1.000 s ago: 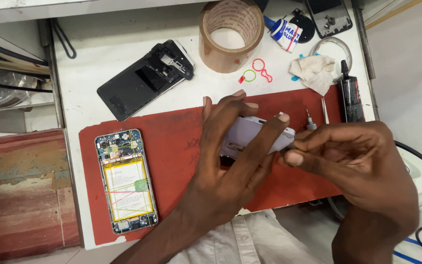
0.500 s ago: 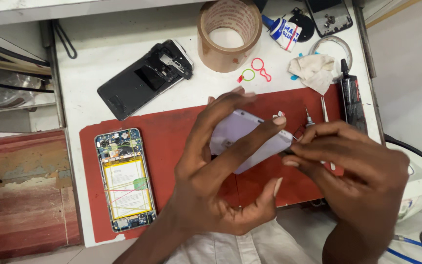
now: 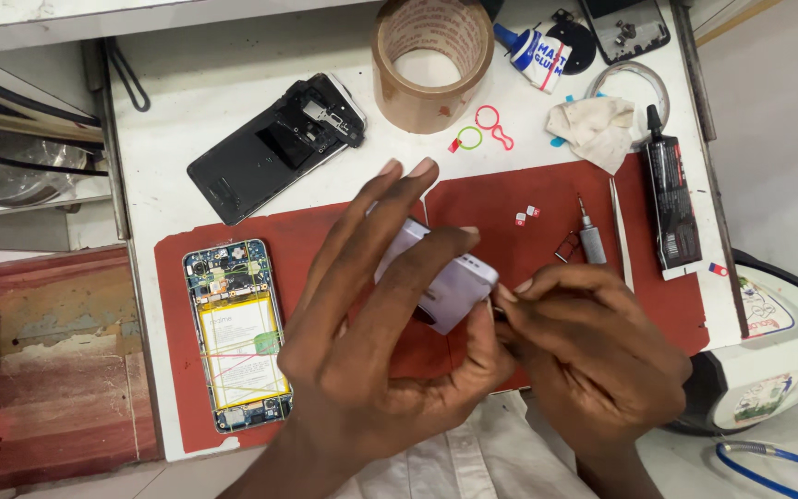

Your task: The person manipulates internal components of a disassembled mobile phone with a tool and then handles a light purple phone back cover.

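- The left hand [image 3: 371, 370] is curled around a pale lilac phone [image 3: 436, 277]; its fingers [image 3: 362, 231] are spread across the back, apparently to steady it.
- The right hand [image 3: 593, 342] is closed at the phone's right edge, fingertips pinched together; what is pinched cannot be told.
- The phone is held tilted above the red mat [image 3: 528, 203], looking smooth and rounded at the corners.
- Left of the phone, an opened phone [image 3: 237, 337] is laid face down, battery exposed.
- Beyond the phone, a tape roll [image 3: 431, 60] is set on the counter [image 3: 187, 111].
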